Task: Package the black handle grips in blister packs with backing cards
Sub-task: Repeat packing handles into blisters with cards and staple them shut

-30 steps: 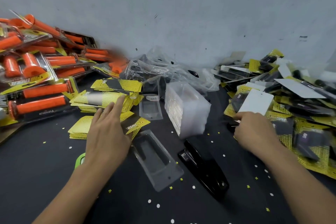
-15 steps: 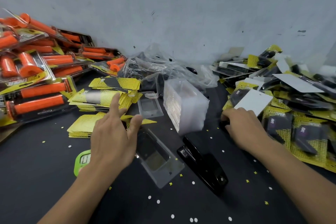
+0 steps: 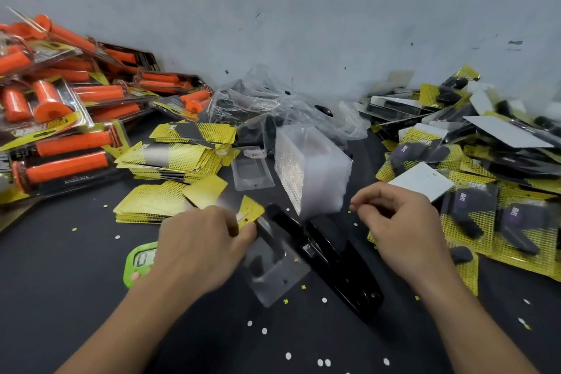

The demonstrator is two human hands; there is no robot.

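Observation:
My left hand [image 3: 200,247] pinches a yellow backing card [image 3: 250,212] by its lower edge, tilted up over a clear blister pack [image 3: 274,275] lying on the black table. A black elongated piece [image 3: 283,222] lies at the blister's far end; I cannot tell whether it is a handle grip or part of the stapler. My right hand [image 3: 400,228] hovers to the right with fingers curled and thumb against forefinger; nothing shows in it. Packed black grips on yellow cards [image 3: 491,215] are piled at the right.
A black stapler [image 3: 346,273] lies between my hands. Behind it stand a stack of clear blisters [image 3: 312,170], one loose blister [image 3: 252,171] and stacks of yellow cards [image 3: 170,158]. Orange grip packs [image 3: 63,118] fill the left. A green timer [image 3: 141,261] sits under my left wrist.
My left hand has picked a yellow card from the stack and brought it over the blister. My right hand has left the pile at the right and moved toward the centre.

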